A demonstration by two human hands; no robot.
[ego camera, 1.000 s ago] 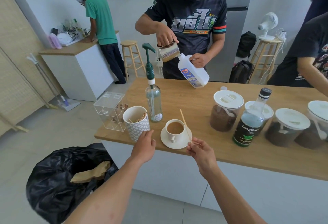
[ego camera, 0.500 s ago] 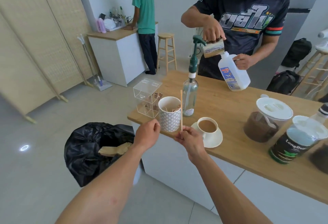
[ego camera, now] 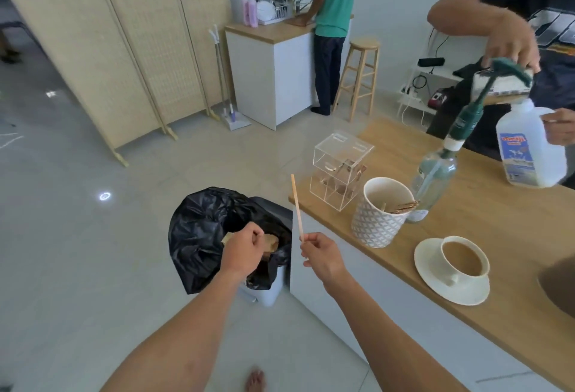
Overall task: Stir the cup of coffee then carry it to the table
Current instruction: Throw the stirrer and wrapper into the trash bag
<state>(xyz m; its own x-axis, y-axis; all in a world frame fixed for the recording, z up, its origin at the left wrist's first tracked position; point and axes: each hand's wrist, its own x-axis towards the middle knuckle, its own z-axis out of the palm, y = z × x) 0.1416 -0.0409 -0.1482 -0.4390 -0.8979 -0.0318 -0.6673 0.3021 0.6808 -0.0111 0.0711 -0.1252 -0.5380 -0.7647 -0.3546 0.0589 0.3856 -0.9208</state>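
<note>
Since half a second ago, our view and both arms have swung left, away from the desk [ego camera: 513,220]. The stir stick [ego camera: 297,208], which stood at the desk's edge by the patterned mug [ego camera: 376,220], now stands over the floor, between the desk's near corner and the black bin bag [ego camera: 199,236]. The cup of coffee [ego camera: 463,259], full and pale brown, sits on its saucer [ego camera: 435,283] near the desk's near edge, well to the right of our hands and untouched. We judge that the stirring is done and the stick is headed for the bin. Carrying the cup to the table is all that remains, and it will need us to turn back to the right.

Our right grip [ego camera: 323,255] is clamped on the stick's lower end, pinched between thumb and fingertips. The forearm reaches forward and the stick points up, leaning slightly left. Our left grip [ego camera: 244,251] hovers over the open mouth of the bin bag, fingers curled in and thumb against the forefinger. Whether it pinches anything we cannot tell.
</note>
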